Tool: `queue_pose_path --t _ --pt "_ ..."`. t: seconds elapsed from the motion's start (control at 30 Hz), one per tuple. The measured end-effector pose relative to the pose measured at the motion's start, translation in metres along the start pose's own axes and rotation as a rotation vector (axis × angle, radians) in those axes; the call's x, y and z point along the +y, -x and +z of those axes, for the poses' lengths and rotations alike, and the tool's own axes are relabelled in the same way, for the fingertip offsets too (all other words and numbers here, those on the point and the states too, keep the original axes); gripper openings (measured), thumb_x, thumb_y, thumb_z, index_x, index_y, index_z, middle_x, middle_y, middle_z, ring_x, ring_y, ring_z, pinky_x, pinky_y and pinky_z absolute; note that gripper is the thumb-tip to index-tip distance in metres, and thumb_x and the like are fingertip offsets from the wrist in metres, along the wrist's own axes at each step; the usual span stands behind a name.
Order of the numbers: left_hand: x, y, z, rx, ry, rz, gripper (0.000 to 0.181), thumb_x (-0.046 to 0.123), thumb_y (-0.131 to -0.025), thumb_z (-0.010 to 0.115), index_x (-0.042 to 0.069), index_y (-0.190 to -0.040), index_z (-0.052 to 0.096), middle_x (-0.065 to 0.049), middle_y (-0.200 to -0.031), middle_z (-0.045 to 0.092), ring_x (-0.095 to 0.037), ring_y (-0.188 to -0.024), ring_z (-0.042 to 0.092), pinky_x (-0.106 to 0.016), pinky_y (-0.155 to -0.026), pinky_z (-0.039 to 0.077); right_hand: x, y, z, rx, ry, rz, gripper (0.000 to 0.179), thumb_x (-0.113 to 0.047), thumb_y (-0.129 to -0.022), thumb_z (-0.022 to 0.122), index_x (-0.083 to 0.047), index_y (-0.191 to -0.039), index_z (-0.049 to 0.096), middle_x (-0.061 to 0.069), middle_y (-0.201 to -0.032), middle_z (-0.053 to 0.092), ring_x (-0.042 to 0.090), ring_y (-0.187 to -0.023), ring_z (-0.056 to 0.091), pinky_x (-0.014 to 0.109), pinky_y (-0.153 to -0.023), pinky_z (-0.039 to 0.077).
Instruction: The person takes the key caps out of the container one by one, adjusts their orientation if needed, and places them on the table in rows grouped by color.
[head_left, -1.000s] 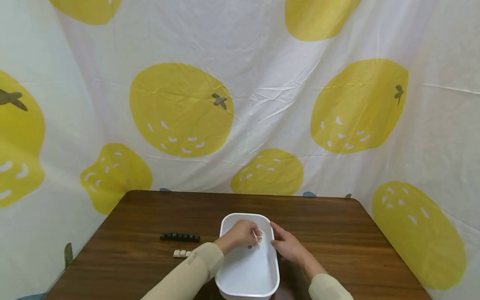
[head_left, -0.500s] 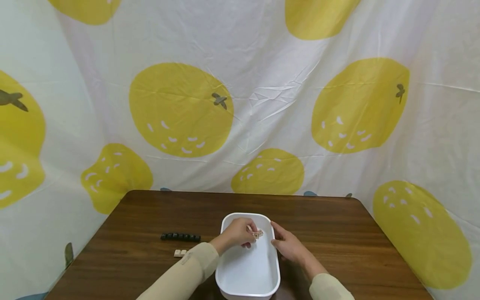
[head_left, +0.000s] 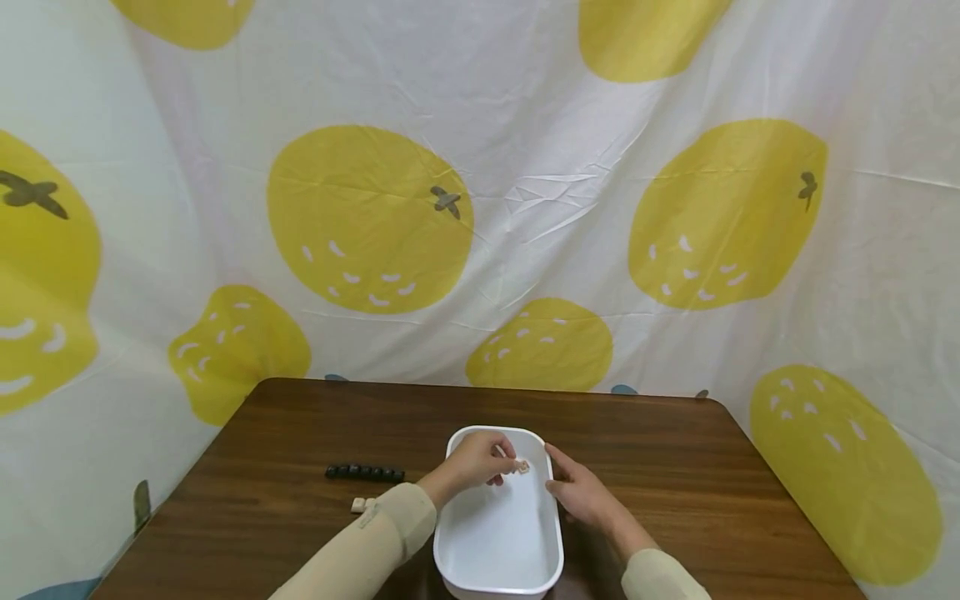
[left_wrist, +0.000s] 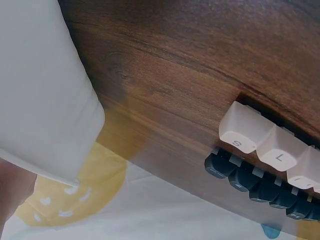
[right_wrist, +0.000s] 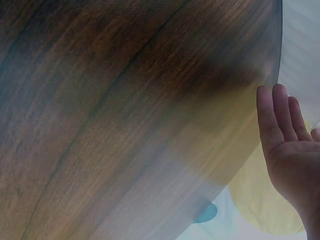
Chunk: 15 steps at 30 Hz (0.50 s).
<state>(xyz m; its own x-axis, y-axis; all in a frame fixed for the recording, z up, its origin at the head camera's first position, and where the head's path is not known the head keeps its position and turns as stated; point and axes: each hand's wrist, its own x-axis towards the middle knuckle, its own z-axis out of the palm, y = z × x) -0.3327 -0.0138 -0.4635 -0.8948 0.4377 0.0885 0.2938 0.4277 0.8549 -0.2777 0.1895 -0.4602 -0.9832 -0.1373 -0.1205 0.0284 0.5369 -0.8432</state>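
A white rectangular tub point(head_left: 498, 575) stands on the table in the head view. My left hand point(head_left: 477, 461) reaches into its far end, fingers bent and fingertips right at small patterned keycaps point(head_left: 523, 467); it seems to pinch one, partly hidden by the fingers. In the left wrist view the tub's wall point(left_wrist: 40, 85) covers most of this hand point(left_wrist: 12, 192). My right hand point(head_left: 587, 497) rests against the tub's right side, thumb at the rim. The right wrist view shows straight fingers on that hand point(right_wrist: 295, 155).
Left of the tub, a row of black keycaps point(head_left: 365, 473) lies on the brown wooden table point(head_left: 262, 517). Nearer, a row of cream keycaps point(left_wrist: 274, 146), lettered on their faces, is partly covered by the left sleeve point(head_left: 375, 533). A lemon-printed cloth point(head_left: 525, 183) hangs behind.
My left hand has shifted slightly up and away inside the tub, and less of the patterned keycaps shows beside its fingers. The left sleeve covers more of the cream row. The right hand stays put.
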Motion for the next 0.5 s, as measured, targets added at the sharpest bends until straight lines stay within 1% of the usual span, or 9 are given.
queue_pose_path --t 0.07,0.1,0.2,0.23,0.3,0.37,0.43,0.5 --pt "0.000 0.000 -0.001 0.000 0.017 0.014 0.011 0.006 -0.085 0.076 0.003 -0.086 0.065 -0.014 -0.068 0.067 -0.016 -0.052 0.060 -0.022 -0.046 0.043 0.001 0.000 0.000 0.008 0.006 -0.010 0.059 -0.006 -0.095 0.055 -0.004 -0.152 0.036 0.027 -0.125 0.059 0.029 -0.090 0.062 0.047 -0.060 0.052" --pt "0.001 0.001 -0.002 -0.001 0.026 0.022 0.011 0.004 -0.084 0.076 0.001 -0.089 0.066 -0.012 -0.068 0.067 -0.015 -0.053 0.060 -0.022 -0.047 0.043 0.001 0.000 0.000 0.011 0.007 -0.013 0.059 -0.006 -0.095 0.055 -0.004 -0.152 0.037 0.027 -0.124 0.060 0.028 -0.088 0.063 0.046 -0.059 0.051" --pt "0.000 0.001 -0.006 0.000 0.003 0.060 0.020 0.000 -0.082 0.076 -0.006 -0.099 0.068 -0.005 -0.071 0.066 -0.010 -0.059 0.059 -0.021 -0.052 0.046 0.001 0.000 0.000 0.015 0.015 -0.008 0.059 -0.007 -0.095 0.055 -0.005 -0.152 0.037 0.027 -0.124 0.059 0.028 -0.089 0.062 0.045 -0.059 0.051" --pt "0.000 0.001 -0.008 0.003 -0.012 0.068 0.023 0.000 -0.081 0.077 -0.007 -0.102 0.069 -0.003 -0.074 0.066 -0.009 -0.062 0.059 -0.021 -0.055 0.047 0.000 0.000 0.000 0.014 0.018 -0.004 0.059 -0.007 -0.095 0.055 -0.005 -0.152 0.037 0.028 -0.125 0.059 0.029 -0.091 0.062 0.046 -0.060 0.052" --pt "-0.001 0.002 -0.012 0.008 -0.045 0.077 0.025 0.001 -0.081 0.077 -0.006 -0.104 0.072 -0.001 -0.079 0.068 -0.007 -0.068 0.058 -0.021 -0.060 0.048 -0.001 0.000 -0.001 0.011 0.021 0.006 0.060 -0.007 -0.095 0.055 -0.005 -0.152 0.037 0.029 -0.128 0.057 0.031 -0.094 0.062 0.047 -0.061 0.052" --pt "-0.001 0.003 -0.016 0.013 -0.069 0.078 0.022 0.002 -0.081 0.078 -0.003 -0.102 0.074 -0.001 -0.083 0.069 -0.007 -0.072 0.058 -0.022 -0.064 0.049 -0.001 0.000 -0.001 0.006 0.024 0.017 0.060 -0.008 -0.096 0.055 -0.006 -0.152 0.036 0.030 -0.130 0.055 0.033 -0.097 0.062 0.048 -0.063 0.053" --pt "-0.002 0.005 -0.019 0.015 -0.069 0.064 0.020 0.003 -0.081 0.079 0.001 -0.101 0.076 0.001 -0.085 0.070 -0.007 -0.074 0.057 -0.023 -0.066 0.049 -0.001 0.000 -0.001 0.001 0.024 0.024 0.060 -0.008 -0.096 0.054 -0.006 -0.152 0.036 0.030 -0.132 0.054 0.034 -0.100 0.061 0.049 -0.065 0.053" --pt "-0.002 0.008 -0.024 0.025 -0.054 0.076 0.020 0.002 -0.080 0.079 0.001 -0.100 0.076 0.000 -0.085 0.069 -0.008 -0.075 0.057 -0.023 -0.065 0.049 -0.001 0.000 -0.001 0.000 0.023 0.023 0.060 -0.008 -0.096 0.054 -0.006 -0.153 0.035 0.031 -0.133 0.053 0.035 -0.101 0.061 0.050 -0.065 0.053"
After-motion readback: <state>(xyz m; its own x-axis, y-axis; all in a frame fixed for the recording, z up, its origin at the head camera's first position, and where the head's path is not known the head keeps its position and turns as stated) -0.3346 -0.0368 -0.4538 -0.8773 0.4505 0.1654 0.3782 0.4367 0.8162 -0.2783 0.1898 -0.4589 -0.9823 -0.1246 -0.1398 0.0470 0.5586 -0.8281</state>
